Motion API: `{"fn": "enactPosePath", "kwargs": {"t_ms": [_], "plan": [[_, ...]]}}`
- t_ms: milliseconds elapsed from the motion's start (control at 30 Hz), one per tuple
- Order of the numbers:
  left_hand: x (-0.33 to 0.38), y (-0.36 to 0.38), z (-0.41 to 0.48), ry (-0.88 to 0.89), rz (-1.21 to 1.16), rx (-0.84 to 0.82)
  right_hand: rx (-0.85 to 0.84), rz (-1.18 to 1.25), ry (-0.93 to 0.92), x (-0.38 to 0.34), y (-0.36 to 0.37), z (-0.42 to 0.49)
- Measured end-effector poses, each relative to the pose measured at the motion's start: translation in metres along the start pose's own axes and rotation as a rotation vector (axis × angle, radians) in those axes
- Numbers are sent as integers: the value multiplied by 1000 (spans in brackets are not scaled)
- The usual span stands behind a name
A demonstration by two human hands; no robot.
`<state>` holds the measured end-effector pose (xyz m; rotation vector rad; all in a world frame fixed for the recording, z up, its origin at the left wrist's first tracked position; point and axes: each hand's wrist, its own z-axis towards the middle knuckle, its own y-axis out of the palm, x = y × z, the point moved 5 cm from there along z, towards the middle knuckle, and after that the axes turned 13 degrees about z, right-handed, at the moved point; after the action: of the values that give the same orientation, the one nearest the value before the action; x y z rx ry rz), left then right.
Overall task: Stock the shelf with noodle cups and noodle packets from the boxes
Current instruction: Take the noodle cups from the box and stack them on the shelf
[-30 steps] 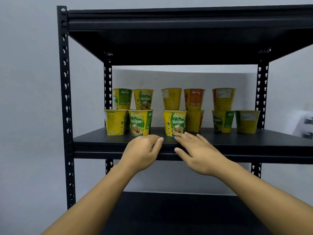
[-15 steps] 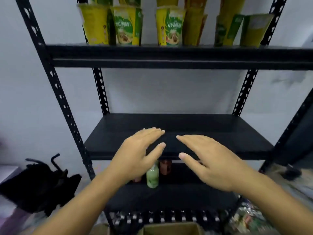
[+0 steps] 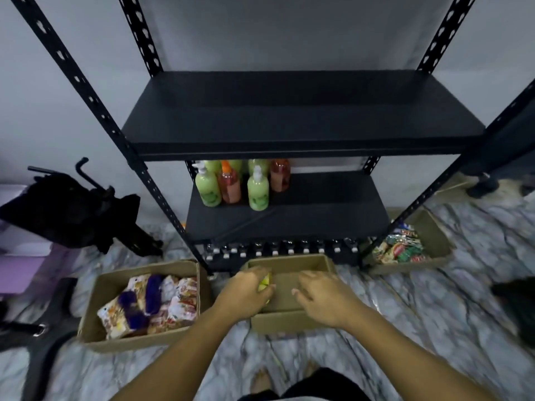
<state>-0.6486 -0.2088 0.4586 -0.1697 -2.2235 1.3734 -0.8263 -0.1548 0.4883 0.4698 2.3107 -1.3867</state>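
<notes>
A small cardboard box [image 3: 289, 321] stands on the floor in front of the black shelf [image 3: 304, 134]. Inside it my left hand [image 3: 246, 293] curls around a yellow noodle cup [image 3: 265, 283], most of which is hidden under the fingers. My right hand [image 3: 324, 296] hovers over the same box with fingers spread and loosely bent, holding nothing. A larger box [image 3: 95, 319] at the left holds several noodle packets [image 3: 153, 305]. Another box [image 3: 434, 241] at the right holds more packets [image 3: 399, 250].
Several green and orange pump bottles [image 3: 240, 183] stand on the lower shelf board. A black bag [image 3: 72, 209] lies on the floor at the left. The floor is marbled tile [image 3: 434, 314]. My knees show at the bottom edge.
The view dropped from the shelf of noodle cups down to the floor boxes. Both hands came down from the shelf edge into the small box, and the left one closed on a cup.
</notes>
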Motion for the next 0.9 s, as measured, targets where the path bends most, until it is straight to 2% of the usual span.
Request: {"fn": "enactPosePath", "kwargs": {"t_ms": [200, 400, 700, 900], "plan": [[-34, 71, 18, -91, 37, -172, -137, 26, 152, 41, 56, 18], [-36, 87, 21, -132, 31, -239, -158, 121, 266, 74, 79, 34], [-44, 126, 67, -209, -2, -263, -78, 306, 419, 141, 78, 80], [-82, 214, 147, -342, -61, -231, -11, 571, 588, 242, 144, 164]]}}
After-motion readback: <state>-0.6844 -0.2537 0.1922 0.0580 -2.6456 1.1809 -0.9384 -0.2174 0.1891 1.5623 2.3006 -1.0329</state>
